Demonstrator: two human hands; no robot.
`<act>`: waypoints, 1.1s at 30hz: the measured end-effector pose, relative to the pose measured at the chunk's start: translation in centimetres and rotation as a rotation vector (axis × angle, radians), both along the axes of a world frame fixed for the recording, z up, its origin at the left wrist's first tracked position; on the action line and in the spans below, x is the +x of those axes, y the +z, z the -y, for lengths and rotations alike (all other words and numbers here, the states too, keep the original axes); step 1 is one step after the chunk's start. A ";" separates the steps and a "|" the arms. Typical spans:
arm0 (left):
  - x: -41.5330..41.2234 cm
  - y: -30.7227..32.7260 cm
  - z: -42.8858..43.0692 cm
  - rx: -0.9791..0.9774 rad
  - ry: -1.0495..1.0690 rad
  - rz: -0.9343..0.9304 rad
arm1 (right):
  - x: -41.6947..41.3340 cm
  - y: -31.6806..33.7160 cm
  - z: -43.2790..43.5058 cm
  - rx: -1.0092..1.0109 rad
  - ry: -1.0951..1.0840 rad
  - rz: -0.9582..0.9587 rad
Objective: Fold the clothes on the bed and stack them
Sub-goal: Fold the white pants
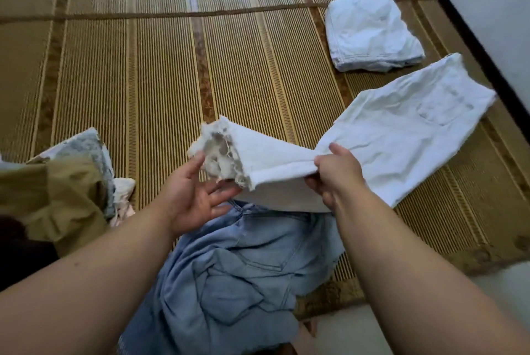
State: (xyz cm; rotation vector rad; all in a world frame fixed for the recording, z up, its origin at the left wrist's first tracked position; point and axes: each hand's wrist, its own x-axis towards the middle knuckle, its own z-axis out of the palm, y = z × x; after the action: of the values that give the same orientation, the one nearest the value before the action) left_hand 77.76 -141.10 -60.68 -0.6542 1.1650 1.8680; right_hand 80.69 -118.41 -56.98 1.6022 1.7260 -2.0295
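Right hand (335,172) pinches white jeans (401,136) mid-leg; left hand (195,199) fingers spread, seemingly touching frayed hem (222,154). Risk: unheld hem slips, fold skews.

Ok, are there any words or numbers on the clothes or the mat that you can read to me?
None to read. No word, number or label shows on the white trousers, the folded pale garment, the blue jeans, the olive garment or the striped mat.

Forearms extended, left grip (198,197) palm up, fingers spread, right grip (334,175) pinching
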 end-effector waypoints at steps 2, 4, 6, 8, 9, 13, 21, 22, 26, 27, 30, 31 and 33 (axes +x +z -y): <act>0.0 0.1 -1.1 -0.004 0.037 -0.028 | -0.9 -0.4 -0.3 0.065 0.076 0.104; -0.2 0.2 -1.9 -0.002 0.036 -0.048 | -0.8 -0.6 -0.6 0.319 0.358 0.232; -0.2 0.3 -2.5 -0.010 -0.005 -0.065 | -0.1 -1.1 -0.7 0.585 0.585 0.246; 0.2 0.5 -3.2 -0.066 -0.094 -0.084 | 0.8 -1.4 -1.0 0.742 0.664 0.259; 0.6 0.4 -3.7 -0.093 -0.132 -0.077 | 1.1 -1.4 -0.9 0.829 0.722 0.288; 1.6 0.6 -5.9 -0.055 -0.045 0.085 | 1.8 -0.7 -1.3 0.808 0.843 0.310; 1.0 3.1 -10.0 -0.044 0.225 0.001 | 3.5 1.6 -1.6 1.161 0.981 0.067; 1.2 3.6 -10.3 -0.034 0.202 -0.017 | 3.5 1.6 -1.3 1.125 0.994 -0.109; 1.9 4.9 -10.5 -0.044 0.068 -0.113 | 2.8 1.4 -1.5 0.877 0.962 -0.402; 2.1 4.9 -10.3 -0.055 0.025 -0.131 | 2.6 1.5 -1.8 0.788 0.899 -0.382; 2.7 4.4 -10.1 -0.140 -0.021 -0.224 | 2.1 1.8 -2.7 0.446 0.648 -0.287; 3.0 4.1 -10.2 -0.226 -0.055 -0.309 | 2.1 2.1 -2.9 0.316 0.578 -0.277; 3.4 3.5 -10.2 -0.365 -0.126 -0.449 | 2.4 2.5 -3.1 0.097 0.494 -0.263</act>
State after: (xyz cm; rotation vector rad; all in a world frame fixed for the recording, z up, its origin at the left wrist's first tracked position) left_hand 81.17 -130.90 -57.14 -0.3461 1.8222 1.7572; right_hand 83.10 -115.27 -54.47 0.8251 2.0711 -1.9851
